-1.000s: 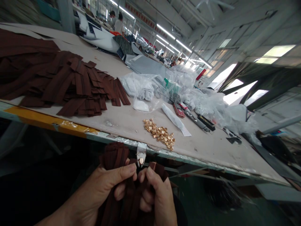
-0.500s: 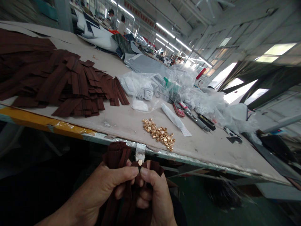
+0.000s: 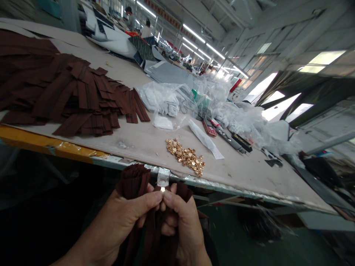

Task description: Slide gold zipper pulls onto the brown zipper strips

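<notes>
- Left hand (image 3: pixel 126 212) and right hand (image 3: pixel 184 218) pinching brown strips (image 3: pixel 134 181), thumbs close together beside gold piece (image 3: pixel 162 189).
- Gold heap (image 3: pixel 186 157) beyond right hand.
- Brown pile (image 3: pixel 69 92) beyond left hand.

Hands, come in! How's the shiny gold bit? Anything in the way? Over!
Left hand, right hand: both pinching dark brown fabric strips. Small shiny gold piece at the thumb tips. Pale flat tab just beyond; blocking, can't tell.

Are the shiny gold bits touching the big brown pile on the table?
Apart. The head view shows tabletop between the gold bits and the brown pile.
</notes>
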`<state>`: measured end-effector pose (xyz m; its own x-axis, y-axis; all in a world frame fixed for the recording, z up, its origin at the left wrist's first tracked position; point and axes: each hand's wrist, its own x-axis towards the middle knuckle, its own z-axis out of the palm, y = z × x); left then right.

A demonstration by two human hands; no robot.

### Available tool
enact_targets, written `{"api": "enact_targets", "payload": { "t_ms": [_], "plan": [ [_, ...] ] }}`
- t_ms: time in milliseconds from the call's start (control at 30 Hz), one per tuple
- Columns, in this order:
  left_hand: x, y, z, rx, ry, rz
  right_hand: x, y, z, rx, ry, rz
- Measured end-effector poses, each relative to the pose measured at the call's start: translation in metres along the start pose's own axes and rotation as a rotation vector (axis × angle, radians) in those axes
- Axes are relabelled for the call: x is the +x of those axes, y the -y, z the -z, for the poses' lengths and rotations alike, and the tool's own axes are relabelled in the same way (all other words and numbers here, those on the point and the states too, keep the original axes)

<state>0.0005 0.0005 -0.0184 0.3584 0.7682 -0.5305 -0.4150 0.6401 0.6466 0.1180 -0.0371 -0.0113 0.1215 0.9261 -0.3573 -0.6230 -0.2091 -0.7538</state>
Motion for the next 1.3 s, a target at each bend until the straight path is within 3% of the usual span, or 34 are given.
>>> {"api": "enact_targets", "payload": {
  "t_ms": [167,333,467,633,767,867,1033,1167,1300],
  "plan": [
    [-0.001,-0.001,-0.001,0.113,0.019,-0.086,0.002,0.010,0.003,-0.210,0.014,0.039],
    [-0.004,-0.002,0.002,0.176,0.047,-0.054,0.002,0.017,0.001,-0.647,-0.090,0.267],
    [-0.002,-0.002,0.002,0.109,0.098,0.054,-0.004,0.018,-0.010,-0.823,-0.165,0.389],
    [-0.003,-0.006,-0.003,0.088,0.091,-0.020,0.000,0.021,-0.022,-1.158,-0.251,0.598],
    [-0.005,-0.008,-0.006,0.085,0.065,0.022,0.016,0.030,-0.031,-1.344,-0.406,0.786],
    [-0.003,-0.010,-0.008,0.090,0.043,0.064,0.025,0.037,-0.037,-1.364,-0.431,0.816],
    [-0.002,-0.010,-0.011,0.128,0.008,-0.009,0.018,0.037,-0.035,-1.163,-0.221,0.645],
    [-0.007,-0.005,-0.010,0.245,0.060,-0.093,0.002,0.031,-0.030,-0.979,-0.107,0.529],
    [-0.007,0.003,-0.004,0.301,0.110,-0.088,-0.005,0.037,-0.019,-0.904,-0.165,0.492]
  ]
}}
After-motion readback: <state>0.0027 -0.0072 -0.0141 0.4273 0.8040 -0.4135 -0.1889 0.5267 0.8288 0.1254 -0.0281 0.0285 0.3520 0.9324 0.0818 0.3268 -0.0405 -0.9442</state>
